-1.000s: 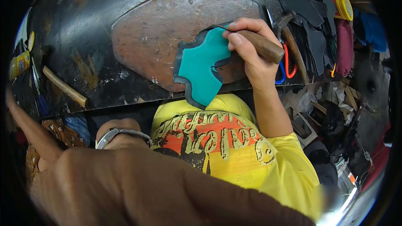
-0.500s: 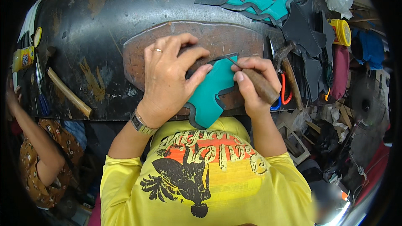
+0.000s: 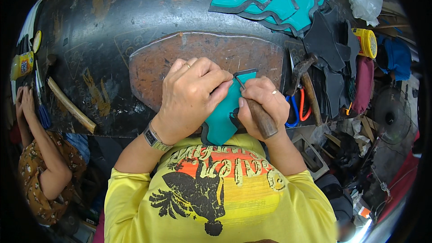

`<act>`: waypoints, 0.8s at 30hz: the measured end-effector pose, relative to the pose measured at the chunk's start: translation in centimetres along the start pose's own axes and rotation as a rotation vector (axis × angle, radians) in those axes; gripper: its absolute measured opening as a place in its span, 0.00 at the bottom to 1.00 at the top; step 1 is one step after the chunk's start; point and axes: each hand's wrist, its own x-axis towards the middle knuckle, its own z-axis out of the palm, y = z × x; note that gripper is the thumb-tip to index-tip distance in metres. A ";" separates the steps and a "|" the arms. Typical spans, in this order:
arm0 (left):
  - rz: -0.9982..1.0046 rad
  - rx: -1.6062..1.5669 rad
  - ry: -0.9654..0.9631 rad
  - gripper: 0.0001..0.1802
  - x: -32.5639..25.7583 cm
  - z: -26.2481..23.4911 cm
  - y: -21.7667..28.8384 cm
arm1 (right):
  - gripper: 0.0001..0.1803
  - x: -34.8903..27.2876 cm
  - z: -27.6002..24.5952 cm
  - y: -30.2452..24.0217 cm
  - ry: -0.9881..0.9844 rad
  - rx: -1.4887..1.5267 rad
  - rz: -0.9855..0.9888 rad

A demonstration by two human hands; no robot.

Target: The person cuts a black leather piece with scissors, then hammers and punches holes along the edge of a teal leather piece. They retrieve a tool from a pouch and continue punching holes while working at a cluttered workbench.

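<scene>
A teal cut-out piece (image 3: 223, 116) with a dark edge lies on a brown oval work pad (image 3: 153, 63) at the near edge of a black bench. My left hand (image 3: 189, 94) presses down on the piece with fingers curled over its upper part. My right hand (image 3: 261, 103) grips a wooden-handled tool (image 3: 263, 119), its thin metal tip touching the piece's top edge near my left fingertips. A wristwatch sits on my left wrist.
A pile of teal and black cut pieces (image 3: 279, 0) lies at the back of the bench. A hammer (image 3: 306, 81), scissors with orange and blue handles (image 3: 299, 108), and a yellow tin (image 3: 366, 42) sit at right. A wooden stick (image 3: 72, 105) lies left. Another person (image 3: 42, 162) sits lower left.
My left hand came up from close to the camera and settled onto the teal piece. The right hand turned the tool so its tip meets the piece's top edge.
</scene>
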 end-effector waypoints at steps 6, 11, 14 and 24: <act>0.013 0.010 0.013 0.08 0.2 0.0 0.2 | 0.15 -0.1 -0.2 -0.4 -0.001 0.010 0.026; 0.045 0.018 -0.002 0.10 -0.1 0.0 -0.1 | 0.12 0.3 -0.4 0.1 0.145 0.198 0.077; 0.054 0.021 0.004 0.10 -0.1 0.0 -0.1 | 0.12 0.4 -0.1 0.5 0.134 0.212 0.124; 0.028 0.031 -0.047 0.11 -0.3 -0.2 -0.1 | 0.12 0.4 0.0 0.3 0.114 0.214 0.162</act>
